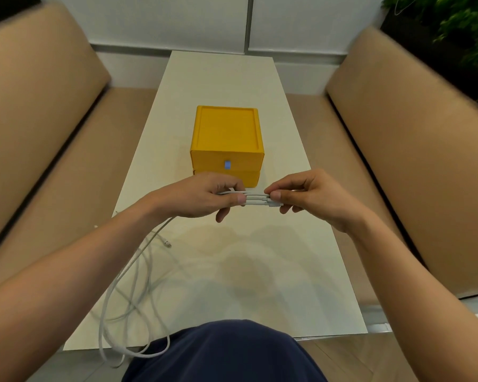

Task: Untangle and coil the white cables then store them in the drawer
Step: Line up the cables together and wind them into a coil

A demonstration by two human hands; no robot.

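My left hand (204,195) and right hand (301,195) pinch the cables' (255,200) ends together above the bench (287,244) — still untangling; next I coil the slack — drawer (226,164) closed.

A long cream-white rectangular tabletop (260,257) runs toward white wall panels (163,20) beyond its far edge; a tan cushioned bench (39,119) lines its left edge; a matching tan bench (411,133) lines its right edge; green leafy plants (458,28) stand behind that one; dark blue fabric (226,354) overlaps the near edge.
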